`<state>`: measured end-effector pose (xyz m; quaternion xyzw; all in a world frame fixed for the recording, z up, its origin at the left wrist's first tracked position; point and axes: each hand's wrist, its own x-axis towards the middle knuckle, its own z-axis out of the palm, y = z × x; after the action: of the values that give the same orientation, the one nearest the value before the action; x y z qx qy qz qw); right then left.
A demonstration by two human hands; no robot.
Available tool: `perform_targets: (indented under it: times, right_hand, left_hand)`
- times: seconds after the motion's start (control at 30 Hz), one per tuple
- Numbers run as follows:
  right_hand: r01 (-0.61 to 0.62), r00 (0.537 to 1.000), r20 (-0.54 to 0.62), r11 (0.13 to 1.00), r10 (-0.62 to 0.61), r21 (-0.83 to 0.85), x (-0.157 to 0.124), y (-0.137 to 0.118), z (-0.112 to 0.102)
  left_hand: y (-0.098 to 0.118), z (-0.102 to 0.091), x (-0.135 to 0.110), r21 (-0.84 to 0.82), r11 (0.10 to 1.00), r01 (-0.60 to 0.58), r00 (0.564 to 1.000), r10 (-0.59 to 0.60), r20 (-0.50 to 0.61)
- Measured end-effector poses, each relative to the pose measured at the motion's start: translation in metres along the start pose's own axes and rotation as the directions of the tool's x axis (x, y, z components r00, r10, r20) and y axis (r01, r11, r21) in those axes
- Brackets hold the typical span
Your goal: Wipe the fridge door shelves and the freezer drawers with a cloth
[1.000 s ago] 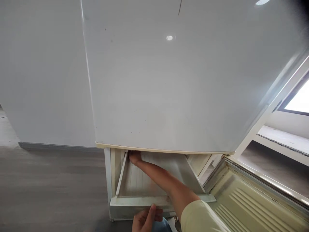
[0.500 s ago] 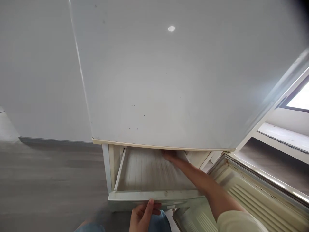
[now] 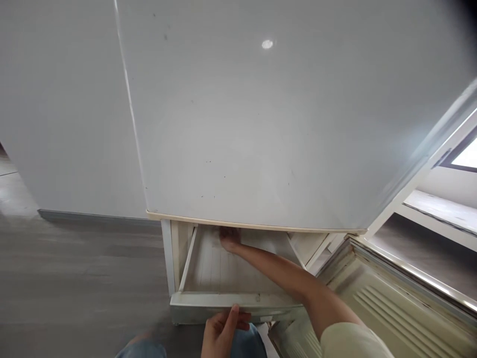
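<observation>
A white drawer stands pulled out at the foot of a white fridge. My right hand reaches deep into the drawer and presses on its ribbed floor near the back; the fridge's lower edge hides its fingers. My left hand rests against the drawer's front lip from below, thumb up and fingers curled on the edge.
The open fridge door, with its ribbed inner lining, lies low on the right. Grey wood-look floor spreads to the left, meeting a white wall with a dark skirting. A window ledge is at the far right.
My right hand has slid from the drawer's right back part toward the left across its floor. The left hand has stayed on the drawer front.
</observation>
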<state>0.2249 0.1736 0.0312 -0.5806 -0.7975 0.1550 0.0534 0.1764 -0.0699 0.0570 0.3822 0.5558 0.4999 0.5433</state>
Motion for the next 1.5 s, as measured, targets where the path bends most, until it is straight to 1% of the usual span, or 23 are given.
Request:
perform_targets:
  times: [0.07,0.13,0.2,0.27,0.33,0.4,0.5,0.63,0.77,0.87,0.93,1.0,1.03,1.07,1.13,1.2,1.27,1.37,1.5]
  right_hand:
    - [0.049,0.997,0.057,0.999,-0.050,0.011,0.004,-0.030,0.011]
    - [0.084,0.991,0.107,0.996,-0.086,0.021,0.005,-0.053,0.020]
    - [0.106,0.984,0.141,0.994,-0.108,0.024,0.003,-0.065,0.025]
    - [0.140,0.975,0.174,0.990,-0.141,0.021,-0.002,-0.063,0.024]
    - [0.199,0.957,0.212,0.980,-0.199,0.020,-0.009,-0.051,0.020]
    - [0.232,0.941,0.252,0.973,-0.227,0.012,-0.017,-0.033,0.013]
    - [0.193,0.940,0.295,0.980,-0.173,-0.038,-0.030,-0.003,0.000]
    - [0.074,0.955,0.293,0.990,-0.035,-0.121,-0.046,0.043,-0.010]
    - [-0.107,0.956,0.245,0.969,0.161,-0.221,-0.061,0.089,-0.013]
    - [-0.253,0.926,0.202,0.920,0.320,-0.299,-0.070,0.110,-0.015]
    - [-0.321,0.892,0.206,0.885,0.402,-0.337,-0.074,0.112,-0.016]
    - [-0.367,0.860,0.215,0.853,0.463,-0.371,-0.074,0.104,-0.017]
    - [-0.369,0.854,0.220,0.848,0.471,-0.380,-0.073,0.098,-0.016]
    - [-0.354,0.860,0.225,0.854,0.458,-0.382,-0.072,0.090,-0.015]
    - [-0.279,0.896,0.232,0.887,0.378,-0.368,-0.070,0.074,-0.011]
    - [-0.179,0.931,0.245,0.923,0.270,-0.340,-0.067,0.055,-0.006]
    - [-0.090,0.949,0.260,0.945,0.177,-0.314,-0.064,0.034,-0.001]
    - [0.032,0.958,0.281,0.962,0.048,-0.270,-0.056,0.003,0.005]
    - [0.175,0.955,0.273,0.962,-0.115,-0.207,-0.040,-0.032,0.015]
  left_hand:
    - [0.000,0.000,0.000,0.025,1.000,0.000,1.000,0.000,-0.007]
    - [-0.001,-0.001,0.001,0.037,0.999,-0.004,1.000,0.004,-0.005]
    - [-0.002,-0.001,0.002,0.032,0.999,-0.016,1.000,0.016,0.001]
    - [-0.003,-0.002,0.003,0.025,0.999,-0.027,1.000,0.027,0.007]
    - [-0.004,-0.003,0.003,0.028,0.999,-0.024,1.000,0.023,0.010]
    - [-0.004,-0.003,0.003,0.035,0.999,-0.010,1.000,0.010,0.014]
    - [-0.002,-0.003,0.002,0.030,1.000,0.005,1.000,-0.005,0.025]
    - [-0.001,-0.003,0.001,0.030,1.000,0.007,1.000,-0.008,0.018]
    - [-0.001,-0.003,0.000,0.002,1.000,0.004,1.000,-0.004,0.010]
    - [0.000,-0.003,0.000,-0.025,1.000,0.012,1.000,-0.012,0.025]
    - [0.001,-0.002,-0.001,-0.038,0.999,0.025,0.999,-0.024,0.027]
    - [0.002,-0.002,-0.001,-0.042,0.998,0.035,0.999,-0.034,0.024]
    - [0.002,-0.002,-0.001,-0.043,0.998,0.035,0.999,-0.034,0.024]
    - [0.002,-0.002,-0.001,-0.044,0.999,0.031,0.999,-0.030,0.025]
    - [0.001,-0.002,-0.001,-0.042,0.999,0.015,1.000,-0.014,0.025]
    - [-0.001,-0.002,0.000,-0.031,1.000,-0.004,1.000,0.005,0.023]
    - [-0.005,-0.003,0.001,-0.015,1.000,-0.024,0.999,0.024,0.026]
    - [-0.012,-0.004,0.004,0.000,0.999,-0.034,0.998,0.034,0.049]
    - [-0.019,-0.006,0.008,-0.043,0.999,-0.020,0.996,0.023,0.090]
